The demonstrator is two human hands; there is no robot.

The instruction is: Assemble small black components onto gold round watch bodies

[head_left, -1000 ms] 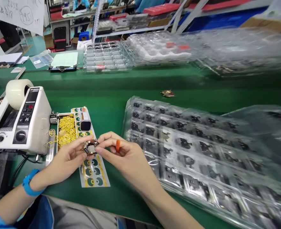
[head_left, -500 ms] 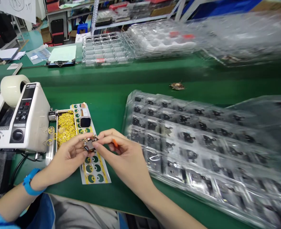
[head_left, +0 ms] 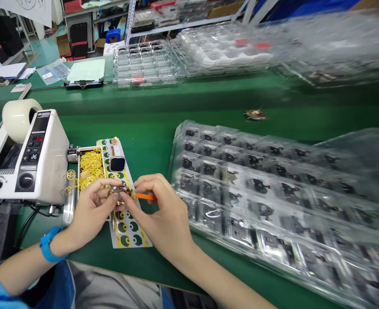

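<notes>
My left hand (head_left: 91, 210) and my right hand (head_left: 159, 214) meet over a sticker sheet (head_left: 128, 227) printed with green and yellow rings. Together they pinch a small round part (head_left: 120, 194) with copper-coloured edges. The right hand also grips a thin orange tool (head_left: 146, 197) whose tip points at the part. My left wrist wears a blue band (head_left: 47, 246). A small square smartwatch body (head_left: 117, 162) lies on the sheet just beyond the hands.
A white tape dispenser (head_left: 28, 159) with a tape roll stands at the left. Beside it is a tray of yellow rings (head_left: 89, 169). A big clear blister tray of dark parts (head_left: 273, 193) fills the right. More clear trays (head_left: 144, 64) sit at the back, and a loose part (head_left: 255, 114) lies on the green mat.
The hands have sunk a little closer to the sticker sheet. The orange tool has swung flatter and now points left at the part. The view has shifted slightly.
</notes>
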